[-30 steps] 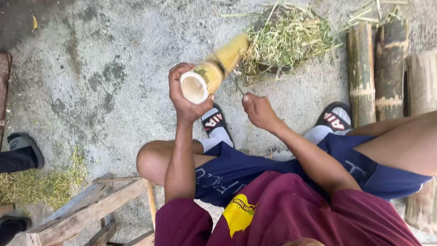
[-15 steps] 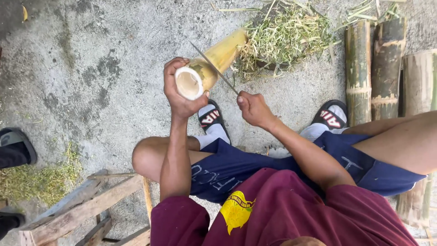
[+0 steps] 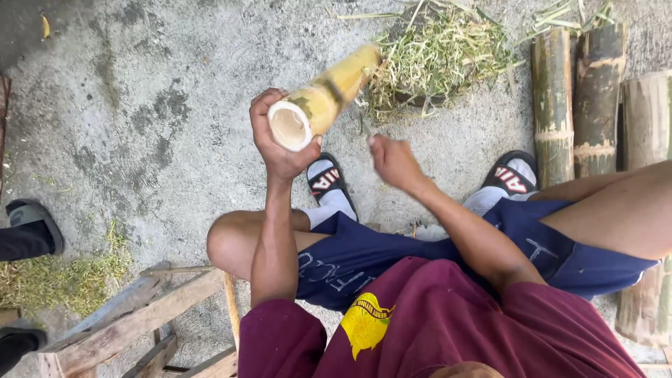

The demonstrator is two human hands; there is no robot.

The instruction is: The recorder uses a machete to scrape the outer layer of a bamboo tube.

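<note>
One hand — the left hand — grips a bamboo section.

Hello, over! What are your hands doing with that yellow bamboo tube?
Left hand grips bamboo tube. Right hand fisted, blurred, apart from it. Shavings pile at tube's far tip.

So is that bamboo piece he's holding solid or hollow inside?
Hollow. The left hand grips the bamboo section with its cut end toward the camera, showing a pale ring of wall around an empty core.
</note>
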